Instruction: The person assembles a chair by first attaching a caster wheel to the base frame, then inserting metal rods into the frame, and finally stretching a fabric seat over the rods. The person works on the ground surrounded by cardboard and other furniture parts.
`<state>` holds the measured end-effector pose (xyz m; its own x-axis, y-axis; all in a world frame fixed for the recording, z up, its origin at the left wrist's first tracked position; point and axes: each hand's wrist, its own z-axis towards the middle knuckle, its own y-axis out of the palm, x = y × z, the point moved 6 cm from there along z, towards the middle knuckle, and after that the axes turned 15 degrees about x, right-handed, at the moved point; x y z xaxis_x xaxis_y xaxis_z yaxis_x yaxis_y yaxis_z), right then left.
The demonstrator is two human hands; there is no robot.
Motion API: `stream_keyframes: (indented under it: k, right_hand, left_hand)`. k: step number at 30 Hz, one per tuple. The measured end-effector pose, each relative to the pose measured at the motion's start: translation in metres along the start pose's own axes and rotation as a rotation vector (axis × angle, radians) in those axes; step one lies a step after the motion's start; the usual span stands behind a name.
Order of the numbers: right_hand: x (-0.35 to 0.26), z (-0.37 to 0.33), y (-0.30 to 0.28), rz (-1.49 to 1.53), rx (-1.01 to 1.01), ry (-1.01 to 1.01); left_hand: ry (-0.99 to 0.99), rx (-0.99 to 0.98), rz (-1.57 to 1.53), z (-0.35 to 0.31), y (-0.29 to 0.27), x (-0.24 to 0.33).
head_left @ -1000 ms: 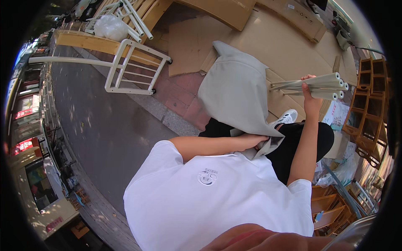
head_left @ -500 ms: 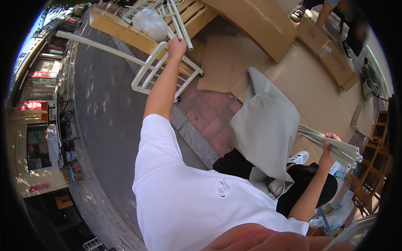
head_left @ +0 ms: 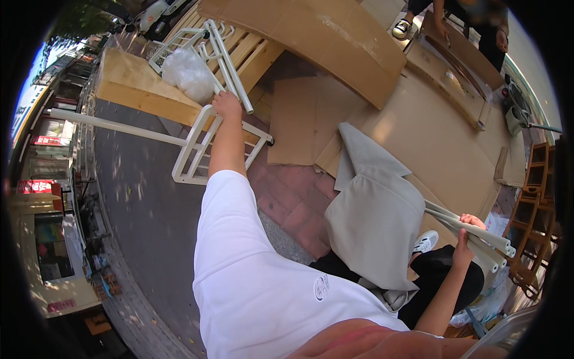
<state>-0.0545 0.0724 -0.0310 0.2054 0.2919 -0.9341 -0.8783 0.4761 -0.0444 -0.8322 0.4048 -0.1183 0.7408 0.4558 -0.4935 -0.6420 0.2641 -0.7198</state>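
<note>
Setting: outdoors, red brick paving (head_left: 293, 203) beside grey asphalt (head_left: 137, 209); flattened cardboard sheets (head_left: 430, 137) spread over the ground.
L hand: left hand (head_left: 226, 105) stretched far fwd, fingers wrapped round a white metal tube (head_left: 230, 72) of a cream frame piece.
White frame: ladder-like frame (head_left: 197, 152) lies flat on the ground just under that hand, one long rail sticking out twd the road.
R hand: right hand (head_left: 465, 239) closed round a bundle of white tubes (head_left: 472, 230), held low at the right side, tube ends pointing right.
Fabric: grey-beige cloth panel (head_left: 376, 215) hangs off the far end of the bundle, draped down btw the two arms.
Pallet: wooden pallet (head_left: 251, 51) w/ a clear plastic bag (head_left: 188, 75) resting at its near edge, touching the held tube.
Far right: brown wooden shelf units (head_left: 532, 197) stacked near the edge.
Top right: another person's legs and a sneaker (head_left: 402, 28) by a long cardboard box (head_left: 454, 66), well apart from both hands.
Clothing: white tee, black trousers.
</note>
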Motion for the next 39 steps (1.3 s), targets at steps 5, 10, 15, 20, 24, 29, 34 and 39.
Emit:
stream_keyframes:
  k: [5,10,15,20,24,29,34,39]
  right_hand:
    - [0.0,0.007,0.004,-0.006,-0.006,-0.002]
    - [0.005,0.01,0.0,0.018,-0.012,-0.026]
    - [0.003,0.007,-0.001,0.053,-0.002,-0.009]
    - [0.006,0.004,-0.005,0.092,-0.002,0.017]
    - [0.009,0.003,-0.008,0.117,0.007,0.039]
    - [0.01,0.0,-0.012,0.078,0.047,0.099]
    - [0.0,-0.005,-0.012,0.006,0.073,0.145]
    - [0.008,-0.009,-0.02,-0.052,0.052,0.171]
  left_hand:
    - [0.06,0.04,-0.031,0.004,0.006,0.013]
    - [0.208,0.142,0.001,0.007,0.024,0.01]
    - [0.204,0.201,-0.046,0.002,0.007,0.018]
    - [0.117,-0.05,-0.074,-0.011,-0.021,0.017]
    - [0.007,-0.242,-0.2,-0.027,-0.048,0.011]
    - [-0.135,-0.215,-0.397,-0.073,-0.108,0.003]
    - [-0.247,-0.114,-0.673,-0.133,-0.18,0.006]
    - [-0.822,-0.149,-1.731,-0.198,-0.252,-0.007]
